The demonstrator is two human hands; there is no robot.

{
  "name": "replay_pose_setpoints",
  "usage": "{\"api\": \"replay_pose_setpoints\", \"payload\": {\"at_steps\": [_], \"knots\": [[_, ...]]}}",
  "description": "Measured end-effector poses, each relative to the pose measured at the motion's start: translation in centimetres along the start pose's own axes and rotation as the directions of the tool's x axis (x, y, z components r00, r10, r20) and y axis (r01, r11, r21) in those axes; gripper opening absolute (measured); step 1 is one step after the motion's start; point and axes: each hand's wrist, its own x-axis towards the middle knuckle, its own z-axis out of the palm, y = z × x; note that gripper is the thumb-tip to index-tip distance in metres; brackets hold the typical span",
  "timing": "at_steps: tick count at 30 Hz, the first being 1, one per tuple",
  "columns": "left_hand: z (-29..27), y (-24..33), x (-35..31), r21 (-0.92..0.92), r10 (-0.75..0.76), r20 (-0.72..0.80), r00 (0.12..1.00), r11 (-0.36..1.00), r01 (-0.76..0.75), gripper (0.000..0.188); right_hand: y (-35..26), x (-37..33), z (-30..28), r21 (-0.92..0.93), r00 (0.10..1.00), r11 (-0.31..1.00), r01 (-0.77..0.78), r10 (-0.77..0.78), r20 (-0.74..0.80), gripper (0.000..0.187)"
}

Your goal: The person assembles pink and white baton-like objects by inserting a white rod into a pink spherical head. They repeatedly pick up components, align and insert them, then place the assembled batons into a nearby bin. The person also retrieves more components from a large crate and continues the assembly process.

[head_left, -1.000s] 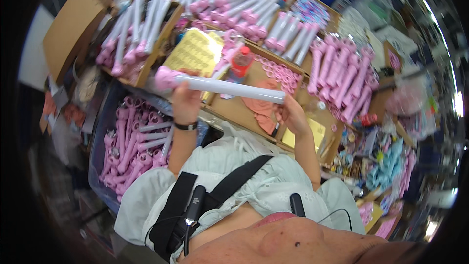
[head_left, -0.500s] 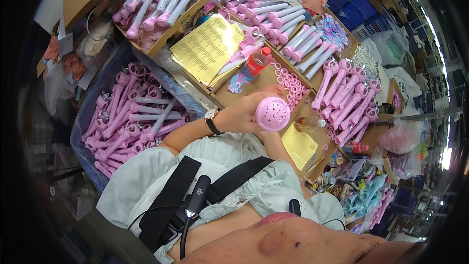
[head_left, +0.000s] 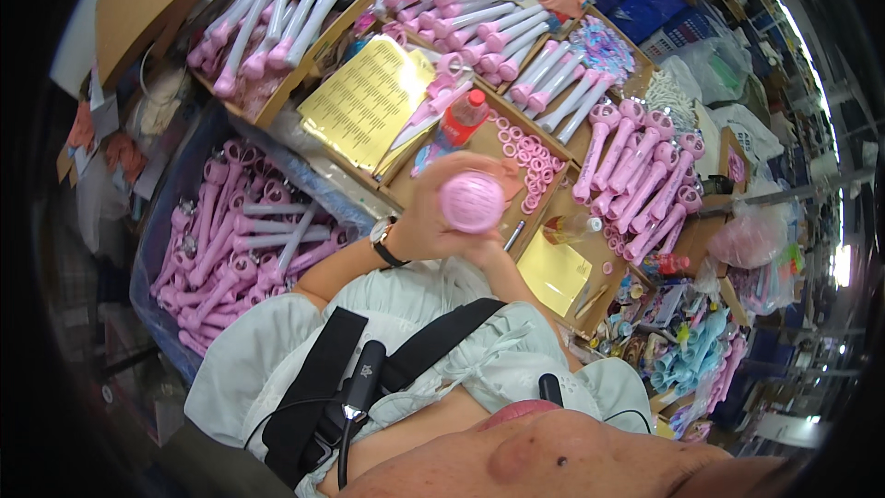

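A pink toy wand (head_left: 473, 203) points its round, domed end up at me, blurred by motion; the rest of its length is hidden below. My left hand (head_left: 426, 207), with a watch on its wrist, is closed around the side of that end. Just under it, my right hand (head_left: 484, 251) comes in against the wand and looks closed on it, though most of its fingers are covered. Beyond both hands stands a red-capped bottle (head_left: 464, 117). Small pink rings (head_left: 533, 161) lie scattered in the tray to its right.
Pink wands fill a blue-lined bin (head_left: 207, 258) at left. White-tubed wands (head_left: 493, 23) crowd boxes at the back, and more pink wands (head_left: 645, 157) are stacked at right. Yellow printed sheets (head_left: 364, 97), a second bottle (head_left: 570, 229) and a pen (head_left: 514, 235) lie nearby.
Both hands and the wand have shifted left in view, and the domed end now looks smeared. The surroundings have also slid left and slightly down with the head.
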Motion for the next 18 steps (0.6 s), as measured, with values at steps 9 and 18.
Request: {"api": "replay_pose_setpoints", "payload": {"at_steps": [9,18], "knots": [[-4.3,-3.6,-2.3,0.195,-0.205,-0.324,0.924,0.941,0.277,0.030,-2.5,-5.0,-4.4,-0.091,0.953,0.979,0.184,-0.200,-0.228,0.031],[-6.4,-6.6,-4.9,-0.120,-0.529,-0.150,0.835,0.848,0.516,0.024,-7.1,-12.3,-1.7,-0.549,0.824,0.790,0.272,-0.486,-0.292,0.030]]}}
